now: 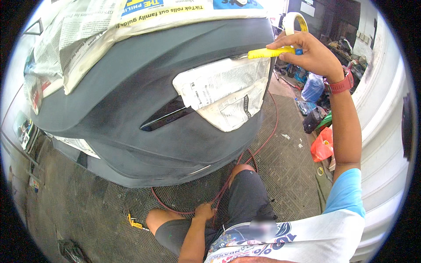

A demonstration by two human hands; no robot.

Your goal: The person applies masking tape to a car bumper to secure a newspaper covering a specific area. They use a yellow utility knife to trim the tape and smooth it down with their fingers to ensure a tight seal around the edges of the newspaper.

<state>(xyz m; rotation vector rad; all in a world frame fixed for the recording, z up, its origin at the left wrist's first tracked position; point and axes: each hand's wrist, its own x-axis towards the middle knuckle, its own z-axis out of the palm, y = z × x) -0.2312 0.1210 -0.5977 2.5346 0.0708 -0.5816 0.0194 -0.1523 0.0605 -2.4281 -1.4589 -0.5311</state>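
My right hand (313,52) is closed on a yellow utility knife (267,53), its blade at the top edge of newspaper masking (223,85) on a dark grey car body panel (131,83). A roll of masking tape (288,24) shows just above my fingers; whether the hand also carries it, I cannot tell. Beside the masking, a glossy black strip (169,118) is uncovered. Low between my knees, my left hand (205,211) has its fingers curled next to a red hose (223,188). What it grips, if anything, is hidden.
More newspaper (87,44) covers the panel's upper part. A yellow air blow gun (136,222) lies on the patterned floor (105,206). Along the right wall are an orange plastic bag (322,144), a blue-tinted bag (312,87) and heaped clutter. The hose loops beside my legs.
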